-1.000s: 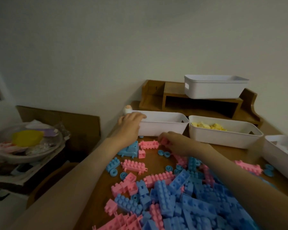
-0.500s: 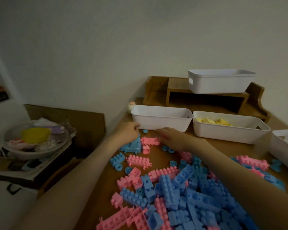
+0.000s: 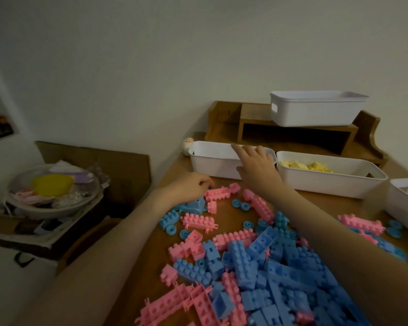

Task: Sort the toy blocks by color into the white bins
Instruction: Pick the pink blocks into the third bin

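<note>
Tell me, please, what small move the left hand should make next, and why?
Probably grip and lift the long pink block: the left hand rests with curled fingers at its end, and the nearest white bin stands just behind. The neighbouring bin holds yellow blocks, so pink does not belong there.

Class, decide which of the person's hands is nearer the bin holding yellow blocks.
Right. The right hand is over the neighbouring bin, just beside the yellow-block bin. The left hand is farther left, low by a pink block.
</note>
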Tool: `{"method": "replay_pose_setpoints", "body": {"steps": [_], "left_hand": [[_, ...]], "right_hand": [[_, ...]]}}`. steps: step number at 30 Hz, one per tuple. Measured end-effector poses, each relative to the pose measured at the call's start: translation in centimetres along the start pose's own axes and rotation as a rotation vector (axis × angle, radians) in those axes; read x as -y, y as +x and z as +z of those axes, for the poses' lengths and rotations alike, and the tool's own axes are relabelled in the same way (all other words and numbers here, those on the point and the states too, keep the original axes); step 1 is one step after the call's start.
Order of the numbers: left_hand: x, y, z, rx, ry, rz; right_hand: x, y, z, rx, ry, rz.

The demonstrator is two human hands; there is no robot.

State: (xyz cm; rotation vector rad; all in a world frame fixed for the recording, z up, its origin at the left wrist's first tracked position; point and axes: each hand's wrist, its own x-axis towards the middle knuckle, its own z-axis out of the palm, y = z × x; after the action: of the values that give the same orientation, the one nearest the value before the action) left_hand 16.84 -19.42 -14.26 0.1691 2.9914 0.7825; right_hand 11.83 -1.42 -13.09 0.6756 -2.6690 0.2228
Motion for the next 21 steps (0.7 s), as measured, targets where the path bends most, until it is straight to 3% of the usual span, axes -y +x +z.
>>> {"method": "replay_pose_setpoints", "body": {"steps": [4, 11, 17, 21], "left_hand": [[-0.3, -1.4, 0.1, -0.03, -0.052, 0.006], [-0.9, -4.4, 0.9, -0.063, -0.062, 0.044], [-2.4, -7.1, 1.1, -0.186, -0.119, 0.114], [-3.1, -7.9, 1.5, -0.097, 0.129, 0.071]], "right_hand": [[-0.5, 0.1, -0.5, 0.133, -0.144, 0.045], [-0.1, -2.1, -2.0, 0.143, -0.098, -0.053], [0.3, -5.3, -3.5, 0.169, -0.058, -0.067], [0.7, -6.8, -4.3, 0.206, -0.071, -0.098]]}}
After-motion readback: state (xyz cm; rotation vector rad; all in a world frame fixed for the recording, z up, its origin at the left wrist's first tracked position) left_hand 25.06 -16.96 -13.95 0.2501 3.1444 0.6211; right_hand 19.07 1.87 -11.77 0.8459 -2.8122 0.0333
